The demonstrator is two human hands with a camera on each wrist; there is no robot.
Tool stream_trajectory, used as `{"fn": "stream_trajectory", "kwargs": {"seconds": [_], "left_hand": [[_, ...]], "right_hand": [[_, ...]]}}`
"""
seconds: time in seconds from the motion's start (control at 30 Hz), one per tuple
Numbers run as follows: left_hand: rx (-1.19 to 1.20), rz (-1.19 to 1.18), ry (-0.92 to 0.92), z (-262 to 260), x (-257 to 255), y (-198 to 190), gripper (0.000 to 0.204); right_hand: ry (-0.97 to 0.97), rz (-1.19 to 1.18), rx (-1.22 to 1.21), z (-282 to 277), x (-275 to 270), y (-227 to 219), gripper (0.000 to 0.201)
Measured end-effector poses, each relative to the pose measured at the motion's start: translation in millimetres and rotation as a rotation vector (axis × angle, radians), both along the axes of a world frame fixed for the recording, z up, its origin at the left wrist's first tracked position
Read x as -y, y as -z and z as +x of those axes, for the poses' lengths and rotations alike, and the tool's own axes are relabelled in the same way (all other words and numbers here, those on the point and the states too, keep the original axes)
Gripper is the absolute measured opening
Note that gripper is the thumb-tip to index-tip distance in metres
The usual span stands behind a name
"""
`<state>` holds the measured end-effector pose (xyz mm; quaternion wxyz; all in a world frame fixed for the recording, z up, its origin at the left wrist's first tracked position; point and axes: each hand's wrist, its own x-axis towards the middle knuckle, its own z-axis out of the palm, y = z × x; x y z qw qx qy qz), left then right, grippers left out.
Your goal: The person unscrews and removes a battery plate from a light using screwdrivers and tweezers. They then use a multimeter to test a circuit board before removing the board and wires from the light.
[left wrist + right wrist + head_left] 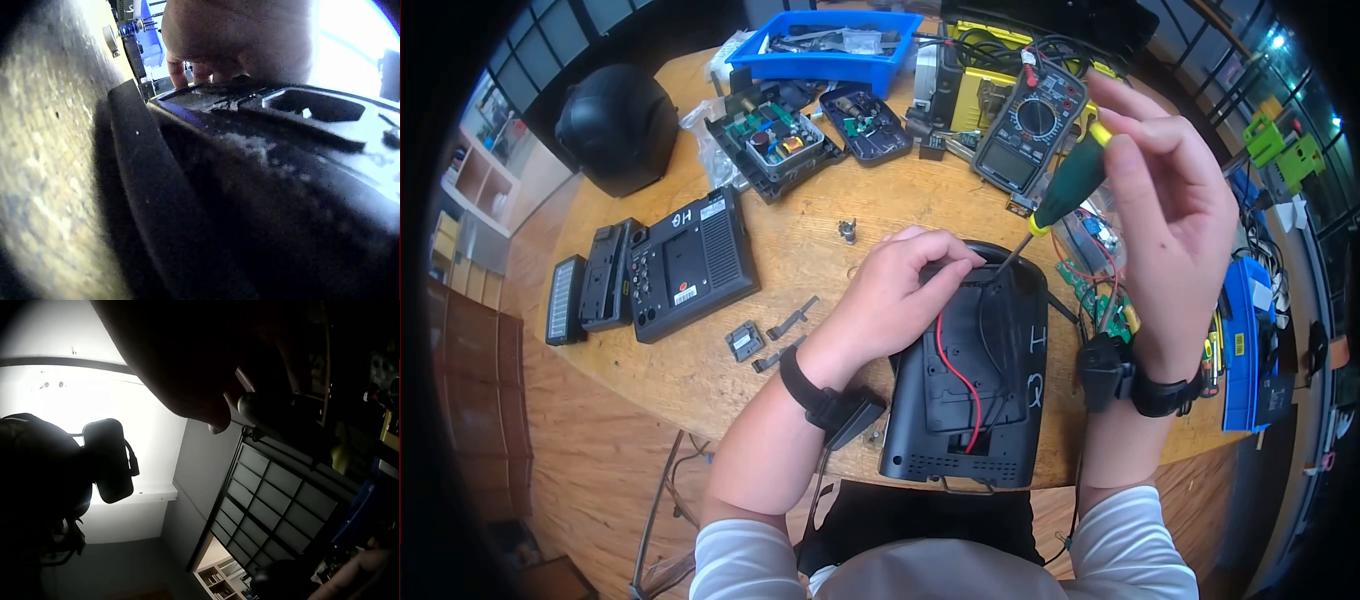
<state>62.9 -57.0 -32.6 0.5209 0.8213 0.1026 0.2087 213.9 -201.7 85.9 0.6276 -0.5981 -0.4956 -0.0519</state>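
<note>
A black plastic device housing point(960, 390), with an open recess and a red wire point(960, 375) across it, lies at the table's front edge. My left hand point(905, 290) grips its upper left part, thumb and index finger bent close together by the far end. The left wrist view shows this hand's fingers point(178, 72) bent down at the housing's far edge. Between thumb and fingers, my right hand point(1170, 195) pinches the butt of a screwdriver point(1072, 182) with a green and yellow handle. The shaft slants down left, its tip at the housing's far end beside the left fingertips.
Beyond the housing stand a multimeter point(1032, 125), a blue tray point(825, 65) of parts and an opened device with circuit boards point(775, 140). Black units point(695, 265) and small loose parts point(745, 340) lie left. Circuit boards point(1090, 290) and a blue bin point(1245, 345) are right.
</note>
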Motion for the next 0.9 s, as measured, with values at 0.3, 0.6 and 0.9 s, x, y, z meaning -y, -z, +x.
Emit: {"fn": "stream_trajectory", "kwargs": {"seconds": [0.3, 0.6, 0.9], "left_hand": [[0.027, 0.021, 0.001, 0, 0, 1, 0.018], [0.079, -0.025, 0.065, -2, -6, 3, 0.052], [0.168, -0.194, 0.143, -1, -9, 14, 0.101]], "right_hand": [[-0.005, 0.077, 0.017, -4, -7, 10, 0.009], [-0.146, 0.032, -0.075, 1, -5, 5, 0.015], [-0.196, -0.009, 0.023, 4, 3, 6, 0.022]]}}
